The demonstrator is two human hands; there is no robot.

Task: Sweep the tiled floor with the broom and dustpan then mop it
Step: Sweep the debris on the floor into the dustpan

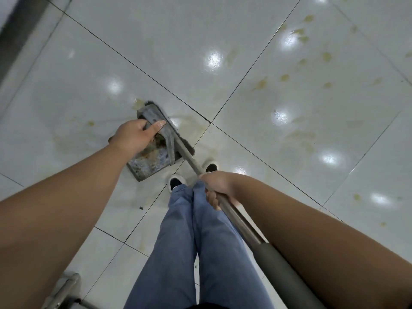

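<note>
A grey metal dustpan [148, 166] sits on the white tiled floor [223, 52] in front of my feet, with dirt inside it. My left hand [136, 134] grips the dustpan's upright grey handle [156, 120]. My right hand [217, 187] is closed around the broom's grey metal pole [236, 216]. The broom's dark bristle head [178, 136] lies along the dustpan's right side, mostly hidden behind the handle. Yellowish stains [298, 134] are smeared over the tiles to the right and around the dustpan.
A dark wall base [20, 30] runs along the far left. A metal frame [64, 291] pokes in at the bottom left. My legs in blue trousers [196, 253] and my shoes [177, 180] stand just behind the dustpan. A small dark crumb [141, 207] lies near my left foot.
</note>
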